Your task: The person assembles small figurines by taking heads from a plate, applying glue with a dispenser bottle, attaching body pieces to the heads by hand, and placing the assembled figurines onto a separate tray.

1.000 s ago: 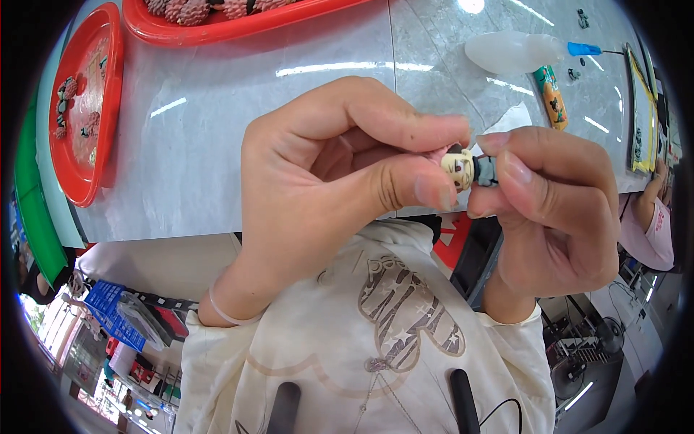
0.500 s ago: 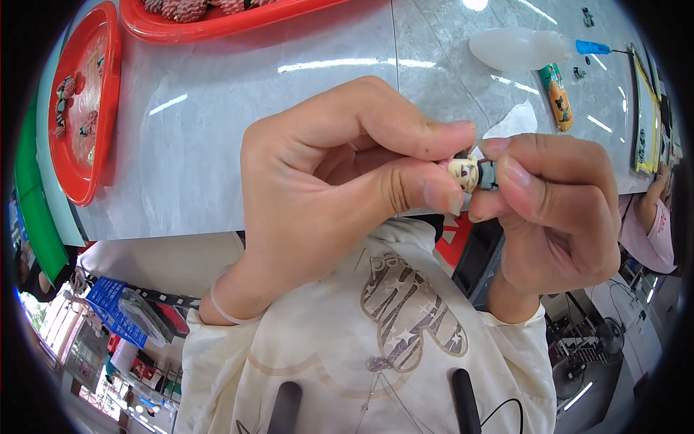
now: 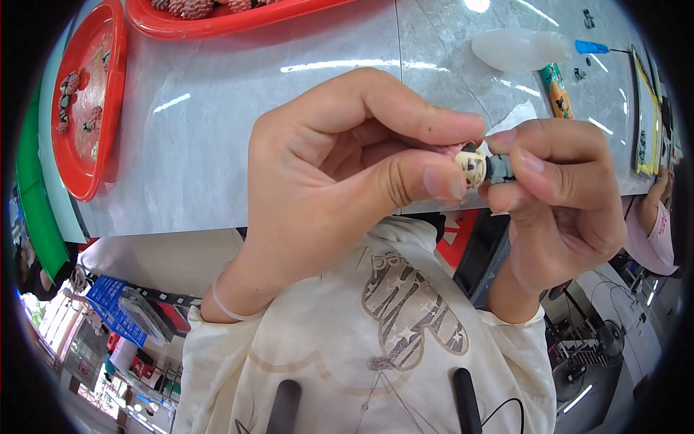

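Note:
Between my hands, above the table's near edge, is a tiny figurine (image 3: 473,171) lying sideways, with a pale painted face, dark hair and a grey-green body. My left hand (image 3: 347,166) pinches its head end between thumb and index finger; a bit of pink shows at those fingertips. The fingertips of my right hand (image 3: 560,188) are closed on the body end. Whether head and body are one piece or two pressed together, I cannot tell. The fingers hide part of the figurine.
A red oval tray (image 3: 116,137) with small figure parts stands at the left. Another red tray (image 3: 238,30) at the back holds pinkish cone-like pieces. To the right lie a translucent squeeze bottle (image 3: 517,49) with a blue needle tip (image 3: 591,47) and an orange-green tube (image 3: 557,90).
Both hands have shifted slightly to the right with the figurine. My right fingers have drawn back a little, and more of the grey-green body shows.

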`<act>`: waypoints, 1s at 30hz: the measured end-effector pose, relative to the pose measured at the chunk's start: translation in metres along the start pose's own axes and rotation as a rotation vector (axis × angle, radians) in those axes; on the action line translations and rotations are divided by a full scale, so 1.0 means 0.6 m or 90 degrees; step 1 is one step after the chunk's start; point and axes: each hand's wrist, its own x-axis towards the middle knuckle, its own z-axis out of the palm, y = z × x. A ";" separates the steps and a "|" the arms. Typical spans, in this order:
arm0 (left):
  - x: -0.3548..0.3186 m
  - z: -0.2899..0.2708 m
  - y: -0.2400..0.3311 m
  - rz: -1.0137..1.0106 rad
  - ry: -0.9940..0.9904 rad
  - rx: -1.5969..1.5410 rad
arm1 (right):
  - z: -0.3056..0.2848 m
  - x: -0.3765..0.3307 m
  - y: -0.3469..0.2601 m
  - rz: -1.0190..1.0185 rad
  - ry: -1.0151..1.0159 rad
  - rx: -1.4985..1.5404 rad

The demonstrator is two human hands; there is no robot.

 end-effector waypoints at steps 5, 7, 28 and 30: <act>0.001 -0.002 0.002 -0.013 -0.013 -0.013 | 0.000 0.001 -0.001 0.005 -0.012 0.015; 0.002 0.000 0.001 -0.003 -0.009 -0.006 | 0.005 0.000 -0.003 -0.011 0.008 -0.024; 0.002 -0.003 0.000 0.014 -0.002 0.015 | 0.021 -0.010 0.000 0.070 0.094 0.092; 0.002 -0.004 0.000 0.029 -0.003 0.035 | 0.021 -0.010 -0.001 0.050 0.088 0.066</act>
